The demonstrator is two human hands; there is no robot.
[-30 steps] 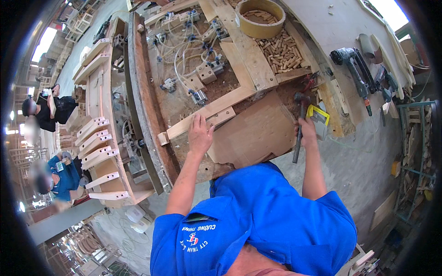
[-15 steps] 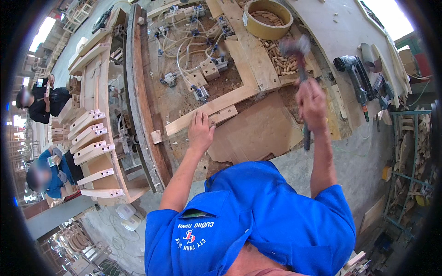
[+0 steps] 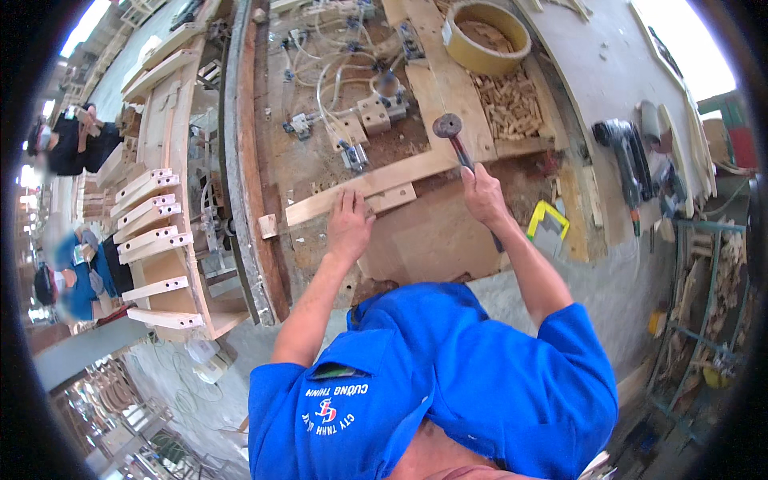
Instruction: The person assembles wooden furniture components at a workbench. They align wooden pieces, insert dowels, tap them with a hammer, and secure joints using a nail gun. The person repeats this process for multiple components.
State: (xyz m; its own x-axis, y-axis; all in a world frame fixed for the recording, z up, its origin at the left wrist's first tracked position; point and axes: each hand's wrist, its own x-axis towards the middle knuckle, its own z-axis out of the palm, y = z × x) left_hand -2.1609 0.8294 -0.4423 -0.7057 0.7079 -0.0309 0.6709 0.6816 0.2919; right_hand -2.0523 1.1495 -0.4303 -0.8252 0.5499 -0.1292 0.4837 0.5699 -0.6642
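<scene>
My right hand (image 3: 484,198) is closed around the handle of a hammer (image 3: 448,126). The hammer's round metal head hangs above the pale wooden boards, just right of the pneumatic clamps. My left hand (image 3: 350,228) lies across a short wooden piece (image 3: 392,197), fingers bent over it, holding it along a long wooden strip (image 3: 376,178). A hole shows in the short piece near my fingers, and its left part is hidden under them. Brown cardboard (image 3: 432,240) lies on the bench in front of the piece.
Beyond the strip are pneumatic clamps with clear hoses (image 3: 372,116). Wooden dowels (image 3: 516,104) fill a tray beside a yellow ring-shaped container (image 3: 488,56). A nail gun (image 3: 624,160) lies at right. Drilled wooden parts (image 3: 152,212) line a rack at left; two people work beyond it.
My right hand has brought the hammer left and inward, from over the dowels to above the boards. My left hand stays on the short wooden piece. The view has shifted slightly.
</scene>
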